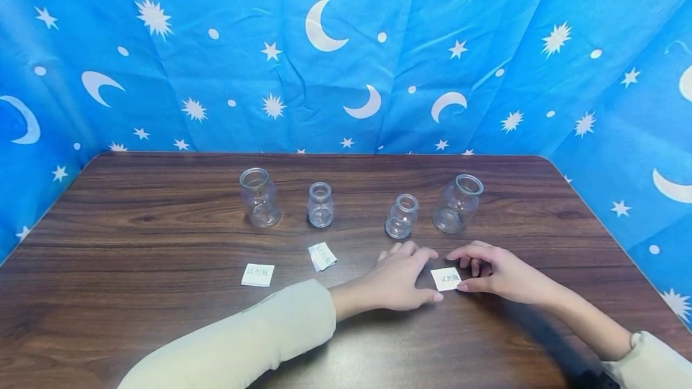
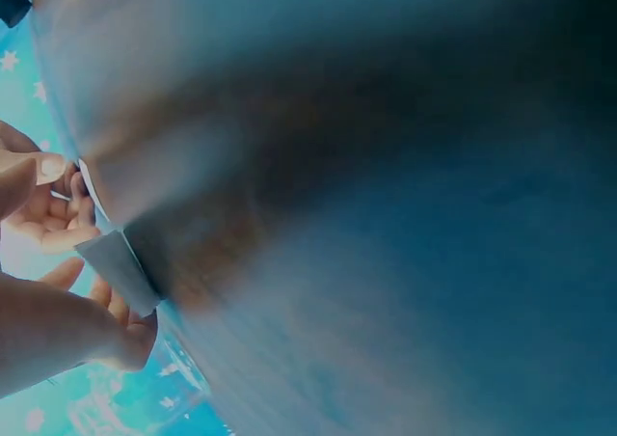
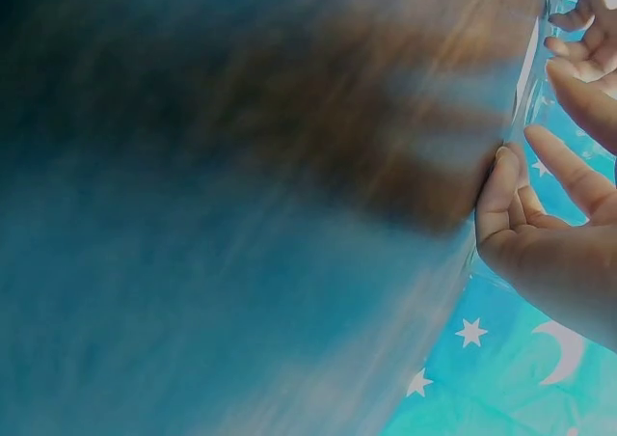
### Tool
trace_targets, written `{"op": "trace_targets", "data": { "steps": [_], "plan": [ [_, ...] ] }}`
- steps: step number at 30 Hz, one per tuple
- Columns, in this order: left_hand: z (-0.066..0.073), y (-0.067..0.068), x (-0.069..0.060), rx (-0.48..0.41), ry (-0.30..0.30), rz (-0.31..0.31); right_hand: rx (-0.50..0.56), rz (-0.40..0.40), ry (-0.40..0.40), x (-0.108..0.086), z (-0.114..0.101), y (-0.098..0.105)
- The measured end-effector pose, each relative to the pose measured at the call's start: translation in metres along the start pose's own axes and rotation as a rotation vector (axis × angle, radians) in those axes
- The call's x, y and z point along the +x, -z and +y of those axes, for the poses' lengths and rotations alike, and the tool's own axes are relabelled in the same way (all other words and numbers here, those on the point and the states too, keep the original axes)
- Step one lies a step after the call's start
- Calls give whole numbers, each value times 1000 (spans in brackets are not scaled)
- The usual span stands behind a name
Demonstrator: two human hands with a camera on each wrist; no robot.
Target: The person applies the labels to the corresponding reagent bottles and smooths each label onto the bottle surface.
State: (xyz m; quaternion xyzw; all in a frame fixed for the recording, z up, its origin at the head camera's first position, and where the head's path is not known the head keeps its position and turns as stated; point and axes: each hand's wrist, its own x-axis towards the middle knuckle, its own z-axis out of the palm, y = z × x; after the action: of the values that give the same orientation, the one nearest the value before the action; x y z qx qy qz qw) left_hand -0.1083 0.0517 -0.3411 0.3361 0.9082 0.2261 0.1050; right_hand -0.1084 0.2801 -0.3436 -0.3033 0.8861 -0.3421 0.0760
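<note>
In the head view a small white paper card (image 1: pixel 444 279) with handwritten characters lies on the table between the two hands. My right hand (image 1: pixel 500 272) is at its right side, thumb tip touching the card's lower right corner and index finger held apart above it. My left hand (image 1: pixel 397 278) is spread just left of the card, palm down, thumb apart from the other fingers and nothing visible held. In the left wrist view a greyish paper piece (image 2: pixel 118 272) appears between the hands. Two clear glass jars, one small (image 1: pixel 401 218) and one large (image 1: pixel 458 204), stand beyond the hands.
Farther left stand a large glass jar (image 1: pixel 261 198) and a small one (image 1: pixel 321 206). A lettered card (image 1: pixel 256 275) and a few overlapping cards (image 1: pixel 322 257) lie on the dark wooden table (image 1: pixel 135 317). Blue star-patterned cloth (image 1: pixel 216 77) surrounds the table's far side.
</note>
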Motion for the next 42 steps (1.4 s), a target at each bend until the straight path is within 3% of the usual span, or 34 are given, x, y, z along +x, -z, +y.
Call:
{"op": "trace_targets", "data": {
  "steps": [10, 20, 42],
  "plan": [
    [10, -2, 12, 115, 39, -45, -2, 26, 60, -1, 3, -3],
    [13, -6, 15, 191, 28, -49, -61, 78, 99, -3, 7, -8],
    [10, -6, 20, 220, 13, -25, -64, 81, 93, 0, 1, -7]
  ]
}}
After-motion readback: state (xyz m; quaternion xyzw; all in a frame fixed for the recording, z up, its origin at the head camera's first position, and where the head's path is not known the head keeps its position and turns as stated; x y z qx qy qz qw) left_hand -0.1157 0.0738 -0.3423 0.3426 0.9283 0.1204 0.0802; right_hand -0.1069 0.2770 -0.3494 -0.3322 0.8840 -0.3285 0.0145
